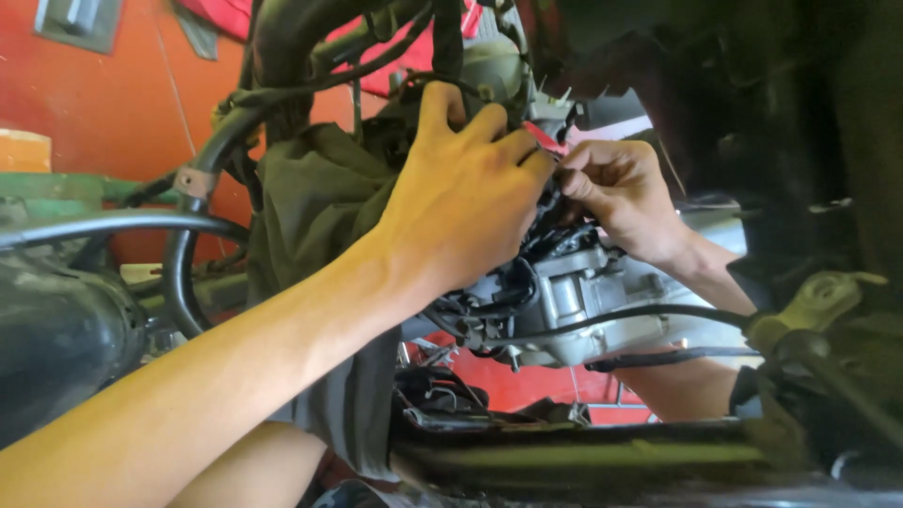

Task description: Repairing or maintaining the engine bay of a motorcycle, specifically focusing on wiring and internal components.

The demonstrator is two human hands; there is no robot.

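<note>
My left hand (466, 193) reaches up across the middle, fingers pressed together against a small red-handled part (546, 138) and black wiring at the top of a grey metal engine block (574, 301). My right hand (621, 193) comes in from the right and pinches the same black wires and connector just beside my left fingertips. What exactly sits between the fingers is hidden by the hands. A dark olive cloth (315, 207) hangs over the frame left of the engine.
Black frame tubes and cables (273, 89) arch overhead. A black hose (640, 315) crosses the engine toward a yellowish fitting (818, 301) at right. A dark rounded body part (56, 339) fills the lower left. An orange wall (122, 103) stands behind, red floor below.
</note>
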